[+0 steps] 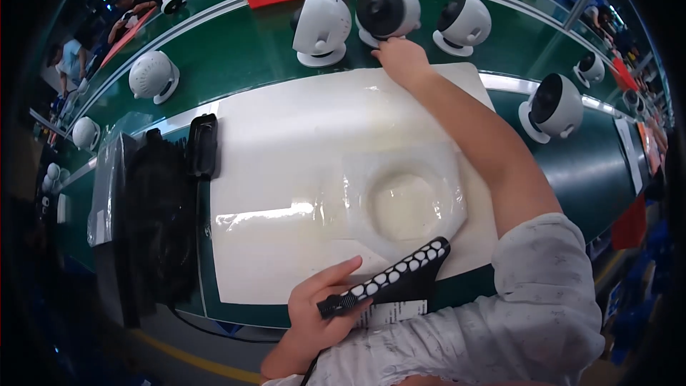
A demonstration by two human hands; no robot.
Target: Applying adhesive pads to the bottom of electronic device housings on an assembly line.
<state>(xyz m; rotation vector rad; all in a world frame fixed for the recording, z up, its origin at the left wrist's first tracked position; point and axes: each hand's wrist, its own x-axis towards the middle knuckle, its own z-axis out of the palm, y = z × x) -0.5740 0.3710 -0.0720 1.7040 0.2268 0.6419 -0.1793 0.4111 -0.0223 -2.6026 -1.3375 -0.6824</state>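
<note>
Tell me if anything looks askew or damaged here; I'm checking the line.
Nothing stands out. The round white fans stand upright on the green belt, the right hand reaches one, and the left hand holds a black perforated tool.

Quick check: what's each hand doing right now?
Left hand: closed around a black handheld tool with white dots.
Right hand: reached out, touching the base of a round white fan on the green belt; grip cannot be told.

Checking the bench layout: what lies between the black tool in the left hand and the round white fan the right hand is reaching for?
In the head view, only the white pad with its clear plastic bag.
</note>
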